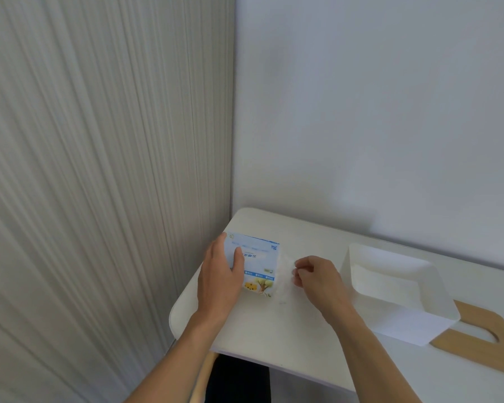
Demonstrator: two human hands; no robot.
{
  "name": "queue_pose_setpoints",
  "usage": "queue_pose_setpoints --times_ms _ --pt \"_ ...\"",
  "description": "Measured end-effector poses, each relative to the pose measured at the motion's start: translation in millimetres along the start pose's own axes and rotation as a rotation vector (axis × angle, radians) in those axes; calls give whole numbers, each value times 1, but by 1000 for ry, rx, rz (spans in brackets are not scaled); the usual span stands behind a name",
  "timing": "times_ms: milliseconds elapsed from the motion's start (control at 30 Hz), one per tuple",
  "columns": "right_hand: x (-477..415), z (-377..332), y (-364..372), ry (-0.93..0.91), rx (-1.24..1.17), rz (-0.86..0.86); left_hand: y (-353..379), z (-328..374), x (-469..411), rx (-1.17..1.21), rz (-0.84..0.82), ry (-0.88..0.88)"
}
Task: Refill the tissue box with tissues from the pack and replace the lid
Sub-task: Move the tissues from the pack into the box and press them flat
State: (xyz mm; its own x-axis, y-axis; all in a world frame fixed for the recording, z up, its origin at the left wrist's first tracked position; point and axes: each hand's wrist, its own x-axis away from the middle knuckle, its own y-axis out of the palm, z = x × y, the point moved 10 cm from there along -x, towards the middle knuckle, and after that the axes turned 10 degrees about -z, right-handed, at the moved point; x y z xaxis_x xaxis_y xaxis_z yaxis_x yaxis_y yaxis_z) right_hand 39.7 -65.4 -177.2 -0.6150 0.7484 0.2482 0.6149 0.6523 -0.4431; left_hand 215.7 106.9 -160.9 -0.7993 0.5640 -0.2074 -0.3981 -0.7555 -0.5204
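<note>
A blue-and-white tissue pack [259,261] with a cartoon print lies on the white table [274,330] near its left end. My left hand [220,274] grips the pack's left side, thumb on top. My right hand [314,276] pinches the clear plastic wrapper [284,274] at the pack's right end, fingers closed on it. The white tissue box [396,289] stands open-topped just right of my right hand. Its wooden lid [483,341], with a long slot, lies flat on the table beyond the box at the far right.
A ribbed beige curtain [99,170] hangs at the left, close to the table's rounded corner. A plain white wall [376,112] runs behind the table. The table's front edge is near my forearms.
</note>
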Motion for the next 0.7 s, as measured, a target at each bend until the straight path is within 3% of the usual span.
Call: queue_pose_setpoints --times_ms 400,700 --pt "-19 7 12 30 -232 -77 9 -16 3 194 -29 -56" --pt "-30 5 25 248 -389 -135 4 -17 7 223 30 -80"
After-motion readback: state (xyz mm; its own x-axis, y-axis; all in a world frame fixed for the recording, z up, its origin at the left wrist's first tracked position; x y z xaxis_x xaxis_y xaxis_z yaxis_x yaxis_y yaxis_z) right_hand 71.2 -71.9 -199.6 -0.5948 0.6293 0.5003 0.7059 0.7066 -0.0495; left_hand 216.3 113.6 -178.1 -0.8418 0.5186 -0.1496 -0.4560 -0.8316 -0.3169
